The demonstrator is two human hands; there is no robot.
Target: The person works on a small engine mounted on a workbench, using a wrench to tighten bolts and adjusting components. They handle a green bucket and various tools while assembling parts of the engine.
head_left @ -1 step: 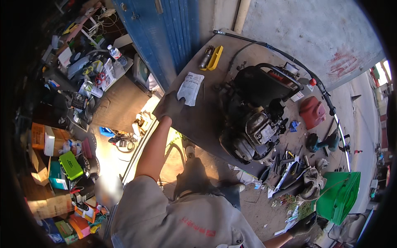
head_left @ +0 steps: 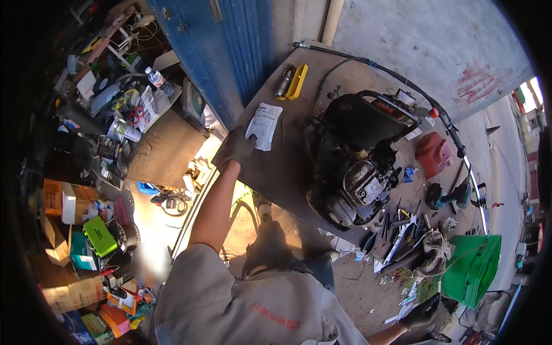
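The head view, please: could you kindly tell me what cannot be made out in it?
White packet: in the head view, its opaque wrapping hides any contents.
Left hand: same view; its back hides whether it grips the packet.
Right forearm: same view; cut off by the lower edge.
Ground scraps: same view; too small to identify.

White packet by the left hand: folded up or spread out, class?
The white packet is spread out: its long, broad face shows, with the left hand at its lower-left edge.
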